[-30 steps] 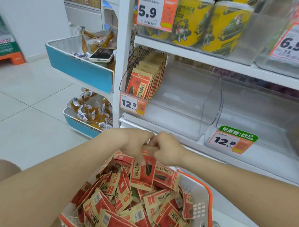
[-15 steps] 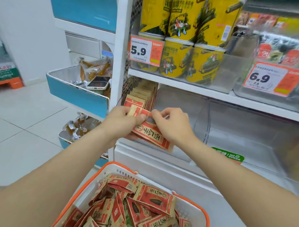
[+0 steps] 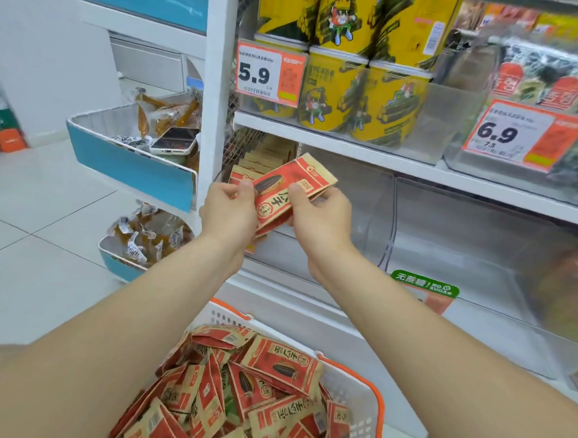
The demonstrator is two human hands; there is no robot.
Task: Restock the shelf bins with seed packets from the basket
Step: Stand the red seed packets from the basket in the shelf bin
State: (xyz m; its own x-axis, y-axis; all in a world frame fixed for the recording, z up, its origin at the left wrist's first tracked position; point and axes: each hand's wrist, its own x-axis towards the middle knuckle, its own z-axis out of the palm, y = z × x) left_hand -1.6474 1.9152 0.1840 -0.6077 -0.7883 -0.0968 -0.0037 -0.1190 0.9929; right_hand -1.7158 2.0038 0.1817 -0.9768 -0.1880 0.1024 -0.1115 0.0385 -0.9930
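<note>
Left hand [image 3: 230, 213]: I see its thumb and fingers pinching the red-and-tan paper seed packets [image 3: 283, 193] at their 9 o'clock edge.
Right hand [image 3: 317, 220]: grips the 3 o'clock edge, with its fingers hidden behind the stack.
Packets: held up before the clear plastic shelf bin [image 3: 368, 195]; I can't make out how many.
White plastic basket with orange rim [image 3: 366, 421]: at 6 o'clock, cut off by the frame.

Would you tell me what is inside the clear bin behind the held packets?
A row of upright seed packets stands at the clear bin's left end. The left hand, right hand and held packets cover the row's front and the floor there; anything lower is hidden.
</note>
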